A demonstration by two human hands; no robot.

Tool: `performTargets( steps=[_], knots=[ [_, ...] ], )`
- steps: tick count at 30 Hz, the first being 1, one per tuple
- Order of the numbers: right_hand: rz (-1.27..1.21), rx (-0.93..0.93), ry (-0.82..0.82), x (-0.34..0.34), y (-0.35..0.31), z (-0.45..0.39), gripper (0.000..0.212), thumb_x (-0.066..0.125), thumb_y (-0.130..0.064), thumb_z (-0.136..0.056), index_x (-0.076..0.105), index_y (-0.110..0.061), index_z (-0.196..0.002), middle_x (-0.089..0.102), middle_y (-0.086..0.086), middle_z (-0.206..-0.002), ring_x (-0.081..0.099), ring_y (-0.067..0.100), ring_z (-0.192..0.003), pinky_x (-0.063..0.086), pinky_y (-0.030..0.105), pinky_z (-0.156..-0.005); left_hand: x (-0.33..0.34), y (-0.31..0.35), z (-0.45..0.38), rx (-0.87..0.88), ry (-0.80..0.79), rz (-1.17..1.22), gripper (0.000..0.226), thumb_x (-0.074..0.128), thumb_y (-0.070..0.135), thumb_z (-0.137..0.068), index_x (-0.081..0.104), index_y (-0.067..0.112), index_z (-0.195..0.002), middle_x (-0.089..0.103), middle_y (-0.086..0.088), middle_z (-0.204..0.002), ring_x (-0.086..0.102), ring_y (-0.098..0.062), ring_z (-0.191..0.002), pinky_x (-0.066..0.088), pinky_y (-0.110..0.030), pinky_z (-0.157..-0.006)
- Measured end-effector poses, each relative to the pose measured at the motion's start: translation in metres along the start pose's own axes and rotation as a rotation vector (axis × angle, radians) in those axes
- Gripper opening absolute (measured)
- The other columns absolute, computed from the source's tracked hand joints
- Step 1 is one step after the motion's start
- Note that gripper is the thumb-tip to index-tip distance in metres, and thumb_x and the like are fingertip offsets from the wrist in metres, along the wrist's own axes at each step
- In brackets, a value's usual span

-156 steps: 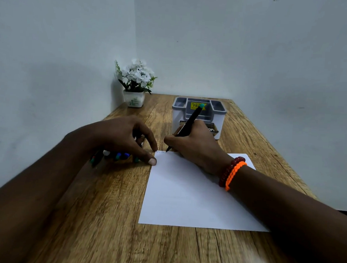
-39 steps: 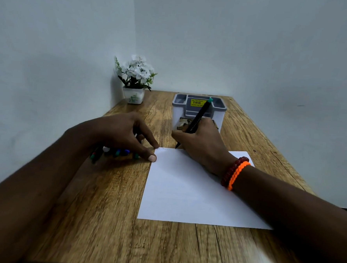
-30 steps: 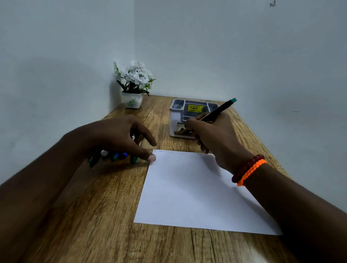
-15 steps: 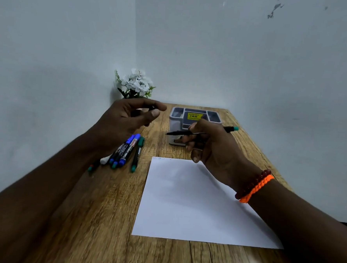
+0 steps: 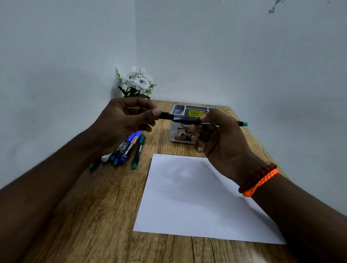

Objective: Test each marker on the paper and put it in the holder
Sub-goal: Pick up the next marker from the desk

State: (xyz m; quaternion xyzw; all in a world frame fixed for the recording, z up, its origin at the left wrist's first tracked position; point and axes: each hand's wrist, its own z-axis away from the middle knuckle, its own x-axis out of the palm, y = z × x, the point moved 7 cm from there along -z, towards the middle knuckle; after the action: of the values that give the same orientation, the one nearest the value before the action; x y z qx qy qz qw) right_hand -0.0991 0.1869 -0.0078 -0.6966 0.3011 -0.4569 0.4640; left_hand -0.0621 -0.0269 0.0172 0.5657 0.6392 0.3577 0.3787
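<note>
The right hand (image 5: 219, 138) grips a black marker (image 5: 197, 122) level above the bench (image 5: 103, 208). The left hand (image 5: 126, 118) pinches its cap (image 5: 166, 116) just beside the tip.

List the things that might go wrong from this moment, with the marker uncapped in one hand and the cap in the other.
1. The cap, pinched by the left hand, sits just short of the bare tip of the marker held by the right hand; a misaligned push could ink the fingers.
2. Both are held in the air over the table; a slip could send the cap rolling away.
3. The holder stands right behind the hands and might get knocked.
</note>
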Motion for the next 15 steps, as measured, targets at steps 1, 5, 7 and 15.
performTargets(
  steps=[1,5,7,15],
  knots=[
    [0.001,0.001,0.002,0.0001,0.0002,0.0,0.016,0.05,-0.01,-0.096,0.062,-0.01,-0.086,0.07,0.012,-0.073,0.057,0.019,-0.057,0.042,0.023,-0.042,0.0002,0.0007,0.0003,0.001,-0.009,0.001,0.036,0.09,0.041,-0.066,0.08,0.018,-0.092,0.076,-0.009,-0.087,0.07,-0.021,-0.08,0.061,-0.033,-0.076],
    [-0.011,-0.009,0.01,0.0003,-0.0001,0.0001,0.018,0.048,-0.01,-0.096,0.062,-0.01,-0.083,0.07,0.011,-0.072,0.057,0.019,-0.056,0.042,0.023,-0.042,-0.0011,0.0002,0.0009,-0.006,0.001,-0.002,0.038,0.091,0.041,-0.067,0.08,0.016,-0.093,0.075,-0.01,-0.087,0.069,-0.021,-0.079,0.06,-0.034,-0.074],
    [-0.018,-0.018,0.016,0.0003,-0.0013,0.0008,0.02,0.048,-0.01,-0.097,0.062,-0.01,-0.082,0.069,0.01,-0.071,0.056,0.019,-0.055,0.042,0.022,-0.042,-0.001,-0.0003,0.0012,-0.012,0.006,-0.016,0.032,0.088,0.037,-0.07,0.079,0.016,-0.093,0.075,-0.01,-0.087,0.069,-0.021,-0.079,0.059,-0.034,-0.074],
    [0.038,-0.029,-0.035,0.0027,0.0017,-0.0005,0.013,0.055,-0.008,-0.099,0.065,-0.007,-0.091,0.074,0.013,-0.08,0.062,0.019,-0.058,0.043,0.024,-0.041,0.0087,0.0025,0.0036,-0.003,-0.014,-0.017,0.017,0.085,0.024,-0.07,0.079,0.017,-0.084,0.074,-0.008,-0.079,0.07,-0.02,-0.074,0.06,-0.03,-0.071]
  ],
)
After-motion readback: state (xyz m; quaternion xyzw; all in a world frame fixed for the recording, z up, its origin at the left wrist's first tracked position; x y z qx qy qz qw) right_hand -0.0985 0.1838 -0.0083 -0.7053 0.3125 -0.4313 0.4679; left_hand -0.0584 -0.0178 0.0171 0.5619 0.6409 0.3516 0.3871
